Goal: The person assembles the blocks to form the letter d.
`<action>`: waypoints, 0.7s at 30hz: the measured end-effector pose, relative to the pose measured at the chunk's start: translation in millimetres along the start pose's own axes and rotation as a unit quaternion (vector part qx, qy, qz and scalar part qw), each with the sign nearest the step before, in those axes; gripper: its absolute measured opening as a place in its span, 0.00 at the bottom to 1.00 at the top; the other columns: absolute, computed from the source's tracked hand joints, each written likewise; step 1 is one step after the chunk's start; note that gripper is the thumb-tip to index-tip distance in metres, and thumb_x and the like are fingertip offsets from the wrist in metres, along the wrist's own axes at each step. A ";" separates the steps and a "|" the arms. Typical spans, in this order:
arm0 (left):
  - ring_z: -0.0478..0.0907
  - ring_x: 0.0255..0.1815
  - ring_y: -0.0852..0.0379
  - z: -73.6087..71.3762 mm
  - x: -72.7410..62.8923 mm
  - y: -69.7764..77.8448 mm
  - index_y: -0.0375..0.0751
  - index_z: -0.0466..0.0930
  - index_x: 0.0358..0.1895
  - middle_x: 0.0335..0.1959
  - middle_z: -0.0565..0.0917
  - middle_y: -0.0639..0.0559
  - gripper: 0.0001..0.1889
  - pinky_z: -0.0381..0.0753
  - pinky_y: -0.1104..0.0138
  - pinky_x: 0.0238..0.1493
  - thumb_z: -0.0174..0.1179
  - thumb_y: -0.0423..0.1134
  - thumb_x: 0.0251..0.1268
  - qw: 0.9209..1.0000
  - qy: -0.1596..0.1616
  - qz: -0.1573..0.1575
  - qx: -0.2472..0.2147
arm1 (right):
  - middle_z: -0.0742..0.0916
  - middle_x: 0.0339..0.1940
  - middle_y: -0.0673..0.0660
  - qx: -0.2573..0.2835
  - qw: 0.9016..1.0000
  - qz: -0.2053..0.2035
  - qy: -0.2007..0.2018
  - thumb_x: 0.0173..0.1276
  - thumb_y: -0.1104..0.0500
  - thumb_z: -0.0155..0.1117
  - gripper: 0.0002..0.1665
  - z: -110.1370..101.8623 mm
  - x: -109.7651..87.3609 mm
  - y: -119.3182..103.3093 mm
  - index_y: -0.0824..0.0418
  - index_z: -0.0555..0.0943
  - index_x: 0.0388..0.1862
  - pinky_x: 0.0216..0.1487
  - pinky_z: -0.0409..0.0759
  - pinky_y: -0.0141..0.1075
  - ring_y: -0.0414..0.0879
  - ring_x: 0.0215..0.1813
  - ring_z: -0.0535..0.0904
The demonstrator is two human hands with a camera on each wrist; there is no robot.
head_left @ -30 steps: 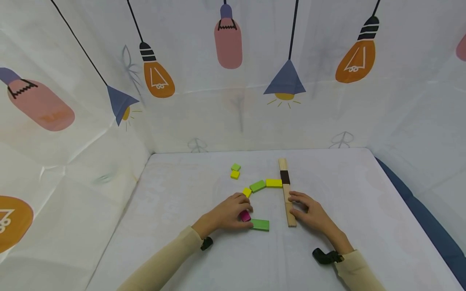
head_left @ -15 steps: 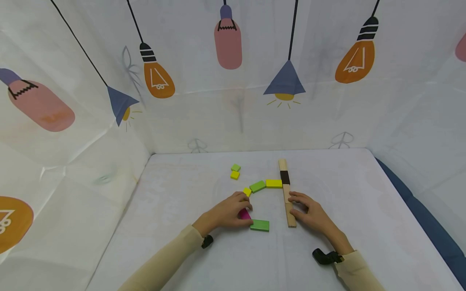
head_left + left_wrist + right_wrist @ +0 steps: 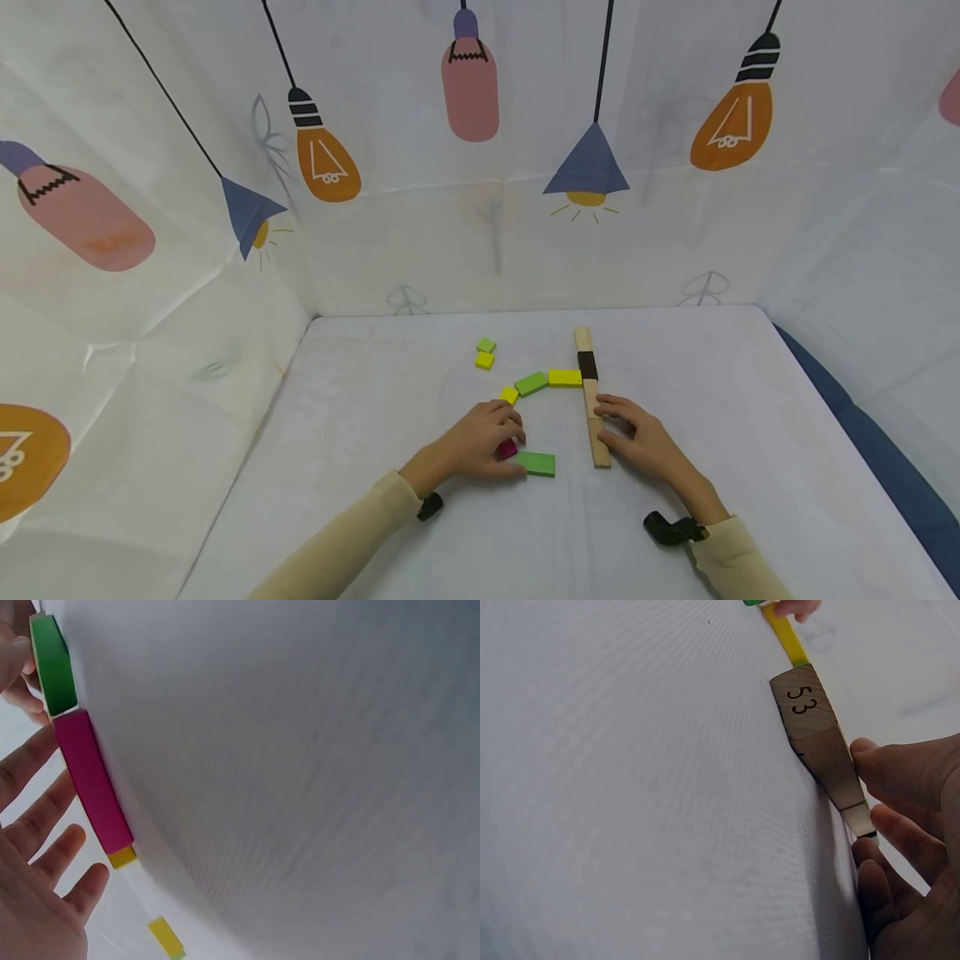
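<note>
My left hand [image 3: 472, 442] reaches over a magenta block [image 3: 94, 780], its fingers spread and touching that block's side in the left wrist view. The thumb lies at the left end of a green block [image 3: 538, 464]. In the head view much of the magenta block is hidden under this hand. A small yellow block [image 3: 509, 395] shows just beyond its fingers. My right hand [image 3: 645, 442] rests beside a row of wooden blocks [image 3: 597, 446], thumb and fingertips along the right side. In the right wrist view the near wooden block [image 3: 804, 705] bears the digits 53.
From the wooden row, a yellow block [image 3: 565, 378] and a green block [image 3: 531, 383] curve toward my left hand. One block in that row is dark brown [image 3: 587, 366]. Farther back lie a small green block [image 3: 486, 344] and a small yellow one [image 3: 484, 361] on the white table [image 3: 375, 375].
My left hand has shifted slightly right, its thumb covering more of the green block's left end. The right hand and the wooden row have stayed put.
</note>
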State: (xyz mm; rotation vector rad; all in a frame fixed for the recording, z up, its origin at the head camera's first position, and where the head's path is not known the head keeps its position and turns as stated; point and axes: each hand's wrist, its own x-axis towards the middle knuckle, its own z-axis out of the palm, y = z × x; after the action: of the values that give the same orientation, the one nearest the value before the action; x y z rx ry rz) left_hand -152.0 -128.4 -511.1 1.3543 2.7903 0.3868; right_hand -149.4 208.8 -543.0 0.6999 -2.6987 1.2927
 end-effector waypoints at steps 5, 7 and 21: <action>0.69 0.66 0.57 3.1 -0.4 1.7 0.57 0.83 0.45 0.57 0.78 0.59 0.19 0.69 0.58 0.71 0.66 0.65 0.63 1.000 -0.007 -0.005 0.009 | 0.80 0.70 0.61 0.000 1.000 0.003 -0.004 0.68 0.60 0.73 0.23 -0.5 0.6 -0.5 0.63 0.83 0.61 0.64 0.55 0.10 0.64 0.71 0.73; 0.69 0.67 0.57 3.0 -0.2 2.0 0.57 0.82 0.45 0.57 0.78 0.59 0.18 0.69 0.58 0.71 0.67 0.64 0.63 1.000 -0.007 -0.007 0.011 | 0.80 0.71 0.61 0.002 1.000 0.006 -0.007 0.68 0.60 0.73 0.23 -0.9 1.2 -0.7 0.63 0.83 0.61 0.64 0.55 0.10 0.63 0.71 0.73; 0.68 0.69 0.55 2.1 0.0 1.9 0.56 0.83 0.44 0.58 0.79 0.57 0.18 0.68 0.57 0.72 0.67 0.63 0.64 1.000 -0.007 -0.015 0.010 | 0.80 0.70 0.63 0.007 1.000 0.009 -0.005 0.67 0.61 0.73 0.24 -1.2 0.6 -0.7 0.64 0.83 0.61 0.64 0.54 0.10 0.65 0.71 0.73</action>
State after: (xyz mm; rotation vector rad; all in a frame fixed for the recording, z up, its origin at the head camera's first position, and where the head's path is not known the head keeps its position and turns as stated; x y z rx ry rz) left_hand -150.2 -126.9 -512.7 1.3106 2.8068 0.3489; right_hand -149.7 209.1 -541.6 0.6881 -2.7129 1.3156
